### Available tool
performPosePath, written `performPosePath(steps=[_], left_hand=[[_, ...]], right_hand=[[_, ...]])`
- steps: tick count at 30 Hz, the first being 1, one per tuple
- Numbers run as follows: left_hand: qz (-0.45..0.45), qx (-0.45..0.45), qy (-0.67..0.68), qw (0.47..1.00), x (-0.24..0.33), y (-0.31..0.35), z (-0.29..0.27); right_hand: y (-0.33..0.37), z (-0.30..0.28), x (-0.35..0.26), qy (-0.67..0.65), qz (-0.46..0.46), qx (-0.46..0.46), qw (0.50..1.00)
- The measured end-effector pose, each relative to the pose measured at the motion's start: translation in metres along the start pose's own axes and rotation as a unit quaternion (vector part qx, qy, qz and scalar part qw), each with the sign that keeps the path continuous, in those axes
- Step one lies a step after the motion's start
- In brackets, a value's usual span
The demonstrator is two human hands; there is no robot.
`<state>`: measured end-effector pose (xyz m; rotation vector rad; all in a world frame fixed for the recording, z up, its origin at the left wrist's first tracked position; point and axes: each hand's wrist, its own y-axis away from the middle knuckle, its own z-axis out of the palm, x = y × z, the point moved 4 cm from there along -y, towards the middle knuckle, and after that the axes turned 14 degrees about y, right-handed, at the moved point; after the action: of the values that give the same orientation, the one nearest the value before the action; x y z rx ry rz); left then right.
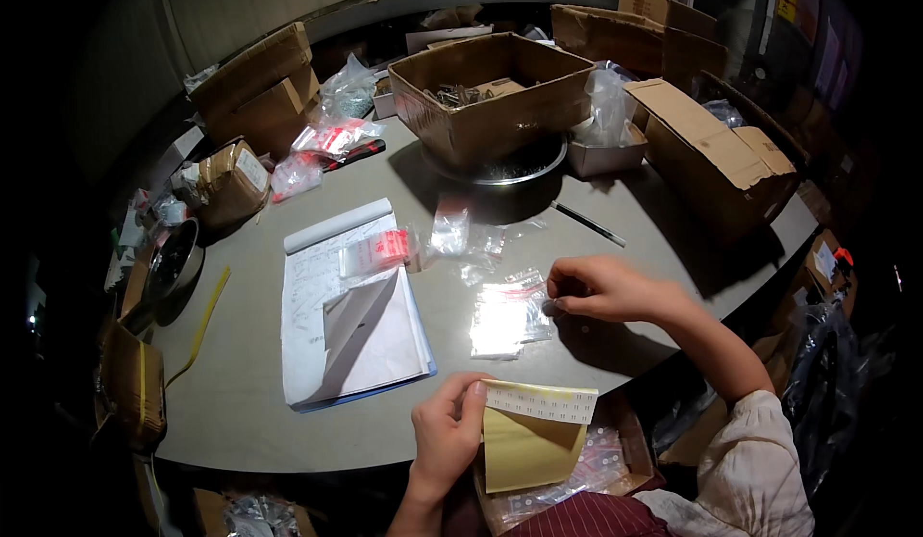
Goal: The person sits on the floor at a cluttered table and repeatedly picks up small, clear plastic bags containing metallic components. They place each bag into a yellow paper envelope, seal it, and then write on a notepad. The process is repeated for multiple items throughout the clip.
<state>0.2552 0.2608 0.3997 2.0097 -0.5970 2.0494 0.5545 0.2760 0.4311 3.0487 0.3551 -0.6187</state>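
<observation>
My left hand grips a sheet of stickers by its left edge, thumb on top. The sheet has rows of small white labels along the top and bare yellow backing below. My right hand is closed in a pinch at the right edge of a stack of clear zip bags on the table. Whatever lies between its fingertips is too small to make out. Under the sheet, an open cardboard box holds clear bags with round white labels.
An open notepad lies left of the bags, with a red-marked bag pack on it. A pen rests farther right. At the back, a large carton stands over a metal bowl. More cartons line the right side.
</observation>
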Motion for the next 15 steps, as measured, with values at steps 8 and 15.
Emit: performPosePath(steps=[8,15], left_hand=[[0.010,0.026,0.038,0.999,0.000,0.003,0.001],[-0.007,0.077,0.189,0.979,-0.002,0.011,-0.020]], right_hand=[[-0.010,0.025,-0.010,0.201,-0.031,0.125,0.971],[0.035,0.000,0.007,0.154,0.067,0.103,0.980]])
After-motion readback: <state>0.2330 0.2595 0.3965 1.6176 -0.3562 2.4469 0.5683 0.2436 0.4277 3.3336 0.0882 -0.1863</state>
